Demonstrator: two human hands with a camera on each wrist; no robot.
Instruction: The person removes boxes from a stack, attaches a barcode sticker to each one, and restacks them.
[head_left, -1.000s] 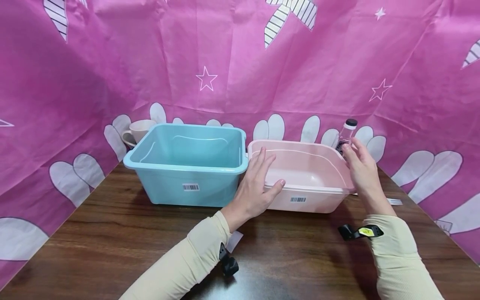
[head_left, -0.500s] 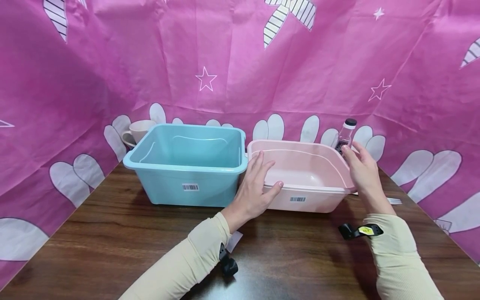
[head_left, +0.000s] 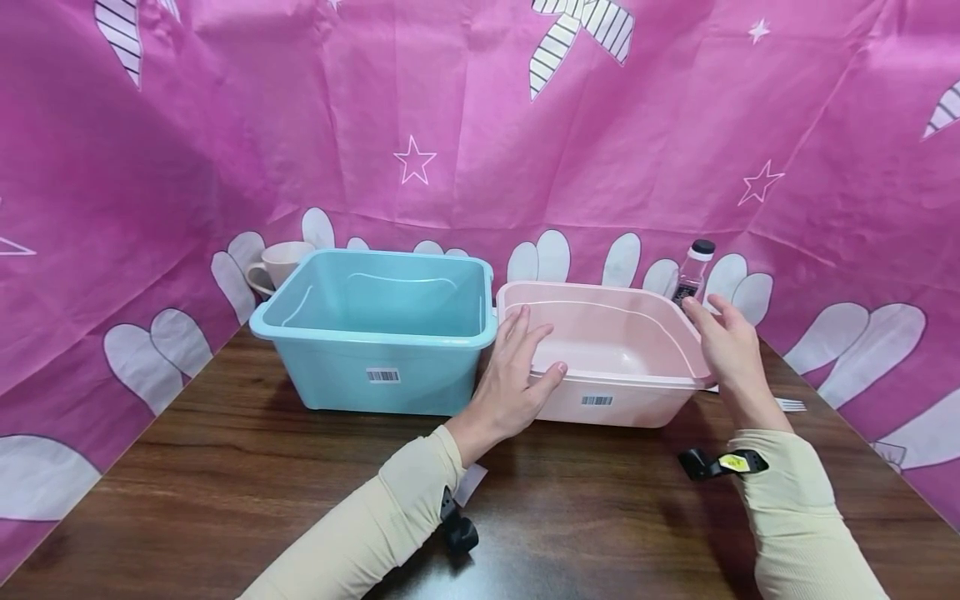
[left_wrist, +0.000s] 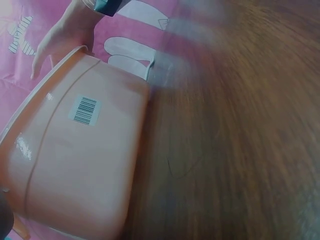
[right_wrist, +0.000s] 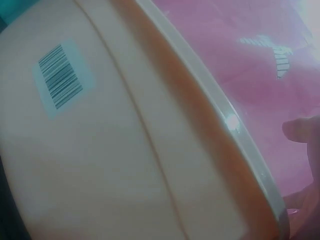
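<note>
A pink plastic basin (head_left: 637, 405) stands on the dark wooden table with my hands at its two ends. My left hand (head_left: 512, 385) lies along the left end, fingers straight and thumb spread toward the front rim. At the right end my right hand (head_left: 733, 354) has its thumb raised and its fingers extended beside the rim. The right wrist view shows that thumb (right_wrist: 300, 131) apart from the pale rim. Touching or close to the pink basin's left side is a blue plastic basin (head_left: 322, 371), its inside bare where visible.
A clear bottle with a black cap (head_left: 693, 268) stands behind the pink basin's right corner. A white mug (head_left: 287, 258) is partly hidden behind the blue basin. White fork tines (head_left: 791, 405) show beyond my right wrist. A paper tag (head_left: 470, 483) lies by my left wrist.
My right hand's fingertips have dropped slightly, and my left fingertips sit a little lower. Both basins stay in place.
</note>
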